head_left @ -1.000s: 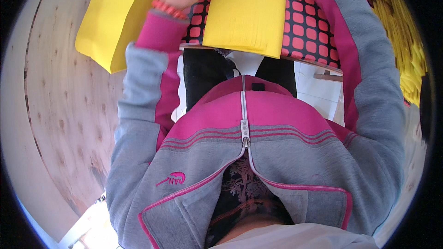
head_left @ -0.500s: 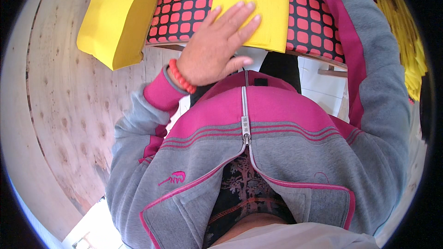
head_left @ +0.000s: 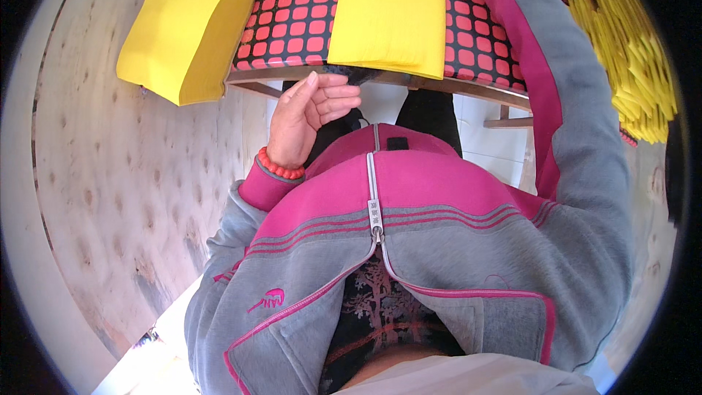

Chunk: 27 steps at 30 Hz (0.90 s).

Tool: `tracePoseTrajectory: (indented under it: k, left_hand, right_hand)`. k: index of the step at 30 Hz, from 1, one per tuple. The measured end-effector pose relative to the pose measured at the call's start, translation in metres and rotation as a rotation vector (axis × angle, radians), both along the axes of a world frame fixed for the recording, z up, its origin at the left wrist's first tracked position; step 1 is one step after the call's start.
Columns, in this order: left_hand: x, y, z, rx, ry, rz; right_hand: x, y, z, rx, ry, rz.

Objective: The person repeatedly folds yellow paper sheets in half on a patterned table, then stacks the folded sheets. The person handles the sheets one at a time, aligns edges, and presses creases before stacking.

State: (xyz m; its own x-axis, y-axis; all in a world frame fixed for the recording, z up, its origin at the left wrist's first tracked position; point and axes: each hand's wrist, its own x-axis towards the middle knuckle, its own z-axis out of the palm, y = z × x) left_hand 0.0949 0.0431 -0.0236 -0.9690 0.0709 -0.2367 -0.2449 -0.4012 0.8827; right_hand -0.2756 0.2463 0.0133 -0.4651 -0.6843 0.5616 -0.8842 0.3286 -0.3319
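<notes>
A: Where is the left hand?

B: The person's bare left hand (head_left: 301,118) is in front of the body, just before the front edge of a table topped with a black cover of rounded red squares (head_left: 289,29). A bracelet of round red beads (head_left: 279,166) circles its wrist.

A: And its fingers?

B: They lie close together, loosely bent and pointing to the right, with the thumb raised apart from them. The palm shows, and there's nothing in its grasp. Whether the thumb touches the table edge, I can't tell.

A: What about the right hand?

B: It's out of the picture, so I can't tell how its fingers stand or what they have hold of. Only the grey sleeve with a magenta stripe (head_left: 585,95) shows, running up to the top edge.

A: Where is the work?

B: A flat stack of thin yellow sheets (head_left: 387,18) lies on the patterned cover, reaching the table's front edge, a little beyond the left hand's fingertips. A large folded yellow piece (head_left: 172,33) hangs at the table's left side.

A: Anything on the other side?

B: A thick, layered heap of narrow yellow pieces (head_left: 625,58), to the right of the sleeve.
</notes>
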Motion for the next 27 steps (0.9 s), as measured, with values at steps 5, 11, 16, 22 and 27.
tracePoseTrajectory:
  k: [5, 11, 16, 22, 27]
  left_hand:
    - [-0.016, -0.006, 0.005, 0.202, -0.041, -0.083]
    - [-0.023, -0.002, 0.010, 0.208, -0.080, -0.110]
    - [-0.024, -0.001, 0.019, 0.109, -0.126, -0.082]
    - [-0.030, -0.001, 0.036, 0.007, -0.111, -0.065]
    - [-0.044, 0.004, 0.039, -0.024, -0.175, -0.124]
  right_hand:
    - [0.109, 0.066, 0.042, -0.030, -0.184, -0.201]
    - [0.263, 0.096, 0.006, -0.271, -0.145, -0.173]
    - [0.329, 0.084, -0.036, -0.413, -0.778, -0.120]
    - [0.321, 0.073, -0.044, -0.520, -1.280, 0.034]
    - [0.317, 0.060, -0.035, -0.476, -1.419, 0.118]
